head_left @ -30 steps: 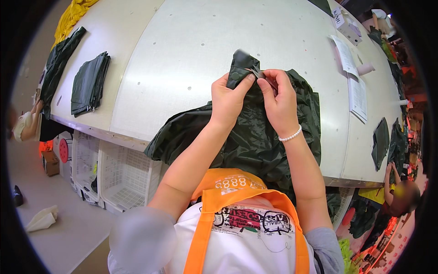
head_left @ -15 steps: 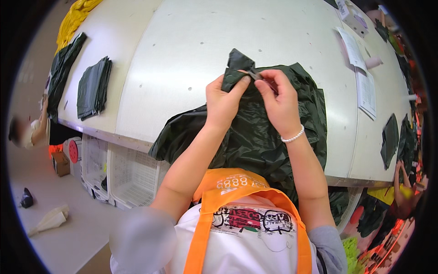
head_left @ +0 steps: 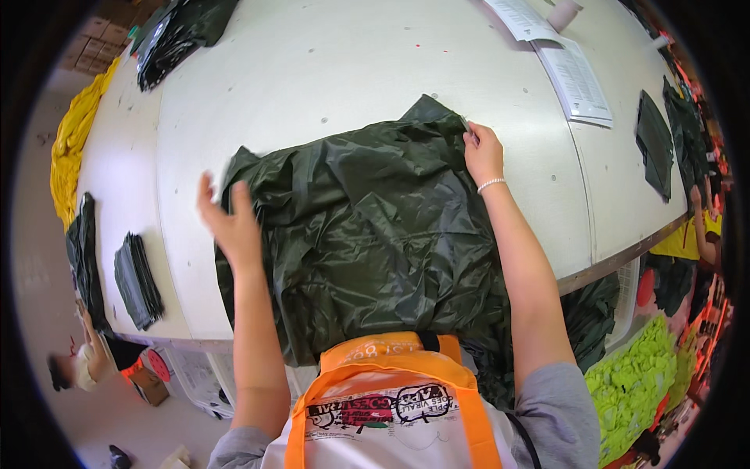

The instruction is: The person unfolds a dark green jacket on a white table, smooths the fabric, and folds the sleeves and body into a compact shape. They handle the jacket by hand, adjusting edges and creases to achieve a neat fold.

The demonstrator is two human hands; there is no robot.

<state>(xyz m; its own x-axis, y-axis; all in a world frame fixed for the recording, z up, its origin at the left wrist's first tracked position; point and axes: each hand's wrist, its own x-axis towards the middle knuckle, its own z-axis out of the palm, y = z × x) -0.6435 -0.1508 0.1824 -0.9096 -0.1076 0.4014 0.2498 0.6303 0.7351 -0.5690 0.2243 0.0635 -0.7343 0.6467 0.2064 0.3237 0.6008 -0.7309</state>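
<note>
A sheet of shiny dark green fabric [head_left: 375, 227], creased all over, lies spread across the table in front of me and hangs over its near edge. My left hand [head_left: 233, 223] is at the fabric's left edge, fingers apart and slightly blurred, gripping nothing. At the far right corner, my right hand [head_left: 483, 152] is closed around a small grey metal tool, apparently thread snips [head_left: 469, 131], mostly hidden in the fingers. Its tip is beside the fabric corner; whether the fingers also pinch the cloth is hard to see.
Folded dark green pieces [head_left: 138, 281] are stacked at left, near yellow fabric [head_left: 78, 133]. Another dark bundle [head_left: 183, 35] lies far left. Printed sheets [head_left: 574, 82] are at the far right. Below the right table edge are bright green fabric [head_left: 633, 383] and a co-worker's arm [head_left: 705, 242].
My hands were close together at a gathered fabric corner. They have moved apart, and the fabric is spread wider. My left hand has released the cloth and moved left. The view has also shifted.
</note>
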